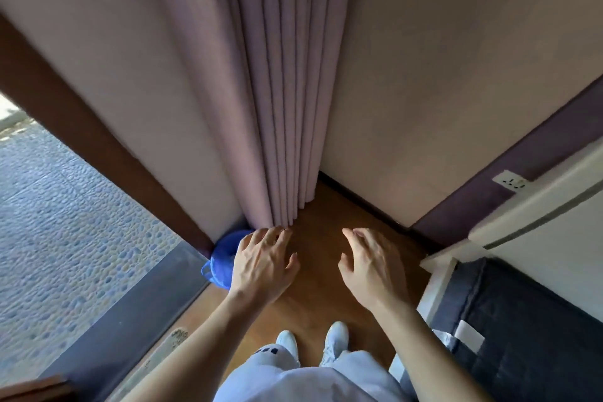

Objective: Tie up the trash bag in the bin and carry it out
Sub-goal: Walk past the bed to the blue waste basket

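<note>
A blue trash bag (pixel 222 263) lies on the wooden floor in the corner by the door frame, under the hem of the curtain. My left hand (pixel 262 263) hovers over it with fingers spread, covering the bag's right side. My right hand (pixel 370 266) is held out to the right over bare floor, fingers apart and holding nothing. No bin is in view.
A pleated pink curtain (pixel 277 91) hangs down into the corner. A brown door frame (pixel 98 153) and dark threshold (pixel 137 313) border a pebbled outdoor surface at left. White furniture (pixel 538 222) and a dark panel (pixel 522 336) stand at right. My white shoes (pixel 310 343) are on the wooden floor.
</note>
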`<action>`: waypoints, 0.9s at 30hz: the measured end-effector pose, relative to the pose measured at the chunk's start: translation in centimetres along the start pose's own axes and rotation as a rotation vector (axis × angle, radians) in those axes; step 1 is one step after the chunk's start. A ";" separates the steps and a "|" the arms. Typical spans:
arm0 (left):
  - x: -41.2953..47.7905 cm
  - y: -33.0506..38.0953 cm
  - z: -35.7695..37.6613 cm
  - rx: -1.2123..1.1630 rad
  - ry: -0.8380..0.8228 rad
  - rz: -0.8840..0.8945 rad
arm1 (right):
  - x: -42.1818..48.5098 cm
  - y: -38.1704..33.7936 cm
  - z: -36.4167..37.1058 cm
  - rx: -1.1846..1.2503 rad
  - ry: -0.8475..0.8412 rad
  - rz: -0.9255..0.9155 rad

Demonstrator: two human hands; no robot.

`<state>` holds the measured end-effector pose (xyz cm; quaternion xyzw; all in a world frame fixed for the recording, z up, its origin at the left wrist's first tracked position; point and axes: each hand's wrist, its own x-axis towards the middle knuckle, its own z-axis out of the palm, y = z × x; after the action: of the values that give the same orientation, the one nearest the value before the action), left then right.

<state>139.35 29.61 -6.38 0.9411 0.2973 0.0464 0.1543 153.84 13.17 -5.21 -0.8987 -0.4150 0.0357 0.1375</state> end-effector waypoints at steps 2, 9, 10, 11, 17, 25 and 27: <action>0.2 -1.0 -0.3 0.004 0.007 -0.061 | 1.8 -0.5 0.5 0.002 -0.036 -0.050; 0.0 -4.0 -1.5 0.092 0.071 -0.306 | 9.1 -3.2 1.9 0.050 -0.104 -0.307; -0.3 -4.3 -1.6 0.100 0.067 -0.359 | 10.0 -3.6 2.1 0.051 -0.112 -0.353; -0.6 -4.7 -1.6 0.107 0.065 -0.408 | 10.9 -3.8 2.3 0.051 -0.118 -0.396; -2.9 -5.9 -1.5 0.117 0.086 -0.644 | 13.7 -4.8 4.5 0.067 -0.178 -0.555; -6.0 -8.1 0.4 0.087 0.148 -0.865 | 13.7 -5.6 7.0 0.091 -0.225 -0.612; -6.1 -9.3 0.9 0.075 0.144 -0.890 | 13.7 -5.8 7.8 0.096 -0.232 -0.622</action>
<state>129.45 33.06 -10.19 0.7208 0.6846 0.0300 0.1039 157.07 28.80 -10.44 -0.7115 -0.6801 0.1137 0.1358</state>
